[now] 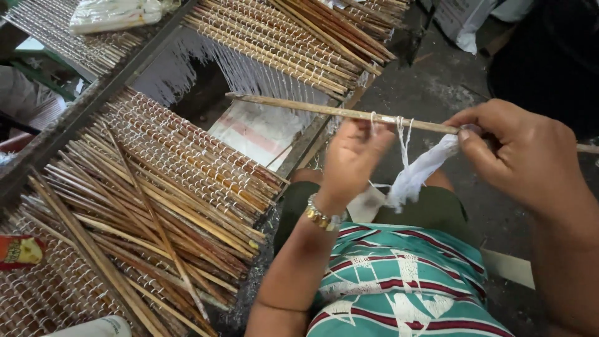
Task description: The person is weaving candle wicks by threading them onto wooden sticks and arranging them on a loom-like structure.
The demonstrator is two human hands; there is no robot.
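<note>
Dozens of thin brown sticks [143, 206] are lying bound side by side with white thread into a mat on the left, and loose sticks are resting across it at angles, near enough to be reached without getting up. Behind it, a dark frame bar [93, 100] is running diagonally, and a second bound mat [293, 37] is hanging white threads [249, 75] down over the gap, which suggests the threads are left long so each new stick can be tied in. Moving right, the left hand [352, 159], wearing a gold bracelet [321, 217], is curling its fingers up under a single long stick [331, 111] and appears to be pinching the white string [404, 134] looped over it, keeping that loop taut. This stick is being held level above the lap, apart from the mats, so both hands can work around it. Furthest right, the right hand [521, 153] is gripping the stick between thumb and fingers together with a bunch of white string [418, 175], steadying that end while the bundle is trailing down towards the striped garment [399, 287].
</note>
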